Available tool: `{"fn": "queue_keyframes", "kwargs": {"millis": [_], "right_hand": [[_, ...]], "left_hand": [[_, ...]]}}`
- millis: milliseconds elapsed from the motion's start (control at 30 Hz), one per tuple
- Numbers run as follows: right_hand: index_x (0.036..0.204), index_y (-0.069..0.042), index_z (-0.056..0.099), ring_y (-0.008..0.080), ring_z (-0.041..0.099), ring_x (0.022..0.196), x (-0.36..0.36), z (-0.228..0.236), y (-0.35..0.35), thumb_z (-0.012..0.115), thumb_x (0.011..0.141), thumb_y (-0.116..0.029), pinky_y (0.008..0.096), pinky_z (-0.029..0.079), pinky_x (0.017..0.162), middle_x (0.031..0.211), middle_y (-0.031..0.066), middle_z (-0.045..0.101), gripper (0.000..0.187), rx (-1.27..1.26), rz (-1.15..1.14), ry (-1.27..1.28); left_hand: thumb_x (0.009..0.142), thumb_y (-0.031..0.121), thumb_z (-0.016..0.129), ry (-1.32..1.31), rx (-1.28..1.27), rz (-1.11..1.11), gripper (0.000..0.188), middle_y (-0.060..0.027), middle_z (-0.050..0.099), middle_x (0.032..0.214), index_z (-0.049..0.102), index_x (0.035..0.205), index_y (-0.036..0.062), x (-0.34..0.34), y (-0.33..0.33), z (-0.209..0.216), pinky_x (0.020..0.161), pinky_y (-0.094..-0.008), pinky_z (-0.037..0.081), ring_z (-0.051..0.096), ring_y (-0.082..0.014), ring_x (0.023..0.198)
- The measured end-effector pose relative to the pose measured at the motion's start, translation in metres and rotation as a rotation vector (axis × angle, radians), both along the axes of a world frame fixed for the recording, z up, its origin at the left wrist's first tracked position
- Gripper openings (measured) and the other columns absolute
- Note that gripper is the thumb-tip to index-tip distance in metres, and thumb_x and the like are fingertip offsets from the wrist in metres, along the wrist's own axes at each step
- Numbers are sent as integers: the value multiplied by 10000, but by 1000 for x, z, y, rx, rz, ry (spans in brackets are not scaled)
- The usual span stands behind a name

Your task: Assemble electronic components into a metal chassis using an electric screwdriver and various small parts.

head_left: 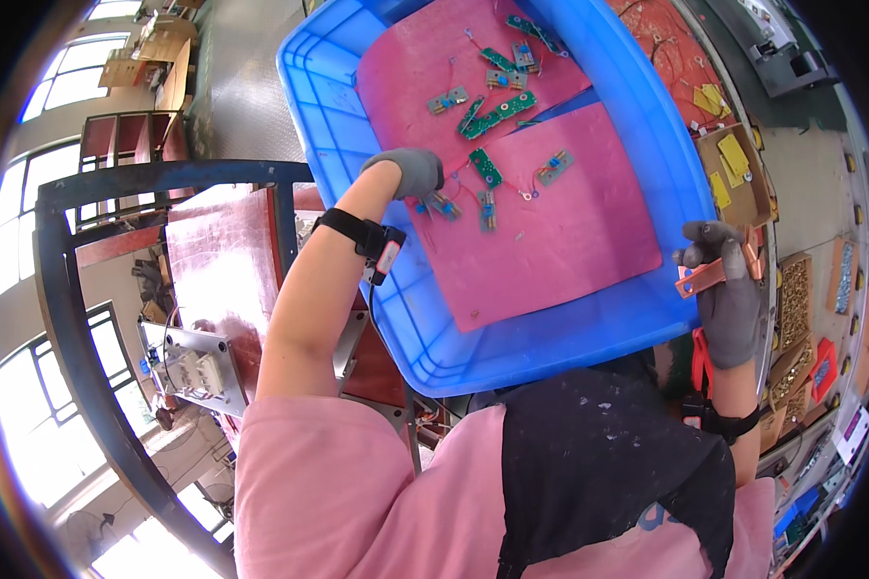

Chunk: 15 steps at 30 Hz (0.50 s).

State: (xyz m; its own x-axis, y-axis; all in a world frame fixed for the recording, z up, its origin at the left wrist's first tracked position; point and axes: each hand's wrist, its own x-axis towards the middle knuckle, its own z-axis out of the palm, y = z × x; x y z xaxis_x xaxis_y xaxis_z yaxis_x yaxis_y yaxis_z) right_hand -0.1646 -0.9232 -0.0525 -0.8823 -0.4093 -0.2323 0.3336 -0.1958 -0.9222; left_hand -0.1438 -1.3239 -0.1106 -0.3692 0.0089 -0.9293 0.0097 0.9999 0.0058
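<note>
Copper bar [702, 278] sits gripped in the right hand's [728, 314] curled fingers [711, 233]; left hand [411, 173] reaches forward, grip unclear.

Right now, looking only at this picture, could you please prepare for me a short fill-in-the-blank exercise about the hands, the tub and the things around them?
1. The left hand wears a ____ glove.
2. A copper-coloured part is held in the person's ____ hand.
3. Green circuit boards lie on pink sheets inside a tub whose colour is ____.
4. Beside the tub, an open cardboard box contains flat ____ pieces.

Missing words: grey; right; blue; yellow.
</note>
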Motion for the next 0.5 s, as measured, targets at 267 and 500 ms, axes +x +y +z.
{"fn": "queue_keyframes", "kwargs": {"millis": [267, 500], "right_hand": [[1060, 20, 543, 135, 594, 797, -3, -3, 1, 459, 924, -281, 314, 504, 758, 1018, 150, 605, 341, -12, 27, -3], [1051, 21, 546, 141, 598, 793, -4, 1, 3, 461, 919, -269, 307, 499, 756, 991, 146, 611, 330, -14, 26, -15]], "left_hand": [[788, 157, 539, 338, -14, 134, 264, -108, 635, 1048, 673, 1014, 185, 7, 6, -17, 798, -367, 486, 611, -260, 958], [768, 126, 534, 68, 268, 59, 281, -59, 615, 1065, 678, 998, 199, -2, 18, -12, 856, -335, 459, 591, -240, 981]]}}
